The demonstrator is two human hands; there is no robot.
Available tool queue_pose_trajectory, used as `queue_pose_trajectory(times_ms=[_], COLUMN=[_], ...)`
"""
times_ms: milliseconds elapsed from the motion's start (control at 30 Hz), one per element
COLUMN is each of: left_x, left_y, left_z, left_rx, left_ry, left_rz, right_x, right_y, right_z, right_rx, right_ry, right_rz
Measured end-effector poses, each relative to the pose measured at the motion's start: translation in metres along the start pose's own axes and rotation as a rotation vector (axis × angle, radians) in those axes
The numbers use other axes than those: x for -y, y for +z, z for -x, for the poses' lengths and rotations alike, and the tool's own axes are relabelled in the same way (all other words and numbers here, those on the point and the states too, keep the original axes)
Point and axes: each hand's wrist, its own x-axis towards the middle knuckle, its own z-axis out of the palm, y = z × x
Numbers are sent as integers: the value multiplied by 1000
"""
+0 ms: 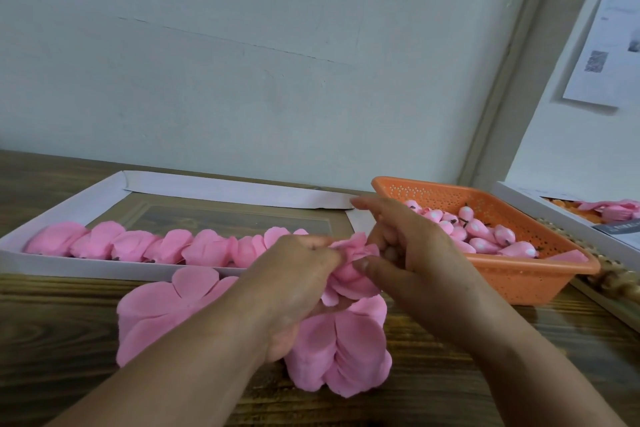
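Between both hands sits a partly formed pink fabric flower (pixel 351 270), raised a little above the table. My left hand (pixel 294 284) grips it from the left with curled fingers. My right hand (pixel 408 250) pinches its petals from the right, thumb against the front. Under the hands lie stacks of flat pink petal sheets (pixel 349 354), with more (pixel 156 315) to the left. A row of finished pink flowers (pixel 138 246) lines the front of a shallow white cardboard tray (pixel 69 267).
An orange perforated plastic basket (pixel 519 274) at the right holds several pink buds with dark stems (pixel 485 236). A second white tray (pixel 568 215) with pink and orange pieces stands at far right. The wooden table (pixel 52 340) meets a pale wall behind.
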Motion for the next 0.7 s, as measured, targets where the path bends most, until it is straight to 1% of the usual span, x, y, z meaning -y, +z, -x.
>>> queue_pose_trajectory(times_ms=[67,133,233,300,333,400,433,500,567,600,700], left_x=[-1,-2,-7,-8,-7,-3,0,6,9,9,6], left_y=[-1,-1,-2,-5,-6,-4,-1,5,6,5,2], left_z=[1,1,-1,-3,-4,-2,-2,-4,-6,-7,-8], left_rx=[20,47,122,118,124,148,130,29,-62,-86,-84], left_ry=[9,13,-34,-94,-99,-52,-23,-3,-16,-30,-67], left_rz=[-38,-30,131,295,335,299,276,252,224,227,247], right_x=[0,-1,-5,-8,-9,-11,-11,-12,-12,-11,-10], right_y=[0,0,-2,-3,-3,0,1,1,2,2,1], right_z=[0,0,-2,-4,-4,-5,-5,-6,-6,-6,-5], right_rx=[24,1,-97,-158,-187,-246,-272,-294,-268,-246,-159], right_ry=[29,49,80,115,132,143,141,136,134,131,97], right_rz=[-27,-63,-79,-118,-137,-147,-148,-148,-139,-128,-34])
